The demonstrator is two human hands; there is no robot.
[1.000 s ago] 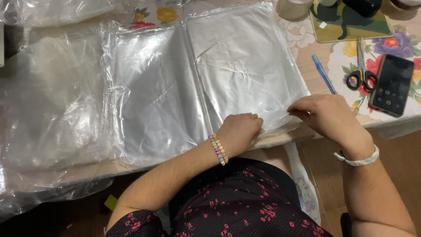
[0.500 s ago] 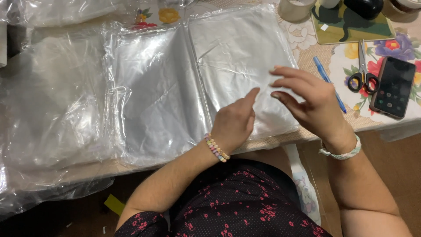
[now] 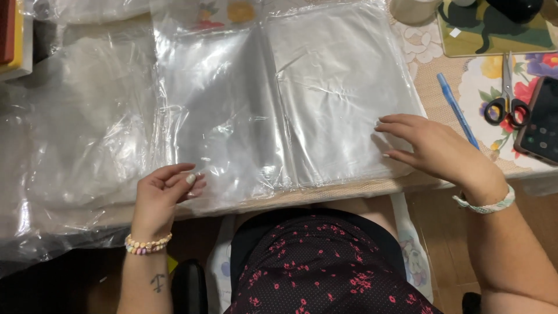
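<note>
Two stacks of clear plastic bags lie side by side on the table, a right stack and a middle stack. My right hand rests with spread fingers on the right edge of the right stack. At the near edge of the middle stack my left hand hovers, fingers curled and pinched lightly together; whether it holds a sheet I cannot tell. A beaded bracelet is on my left wrist, a white band on my right.
More crumpled clear plastic covers the table's left side and hangs over the edge. To the right lie a blue pen, black-handled scissors and a dark phone on a flowered cloth. A cup stands at the back.
My left hand moved from the right stack's near edge leftward to the middle stack's near edge. My right hand lifted off the near edge and now lies flat on the right stack's side.
</note>
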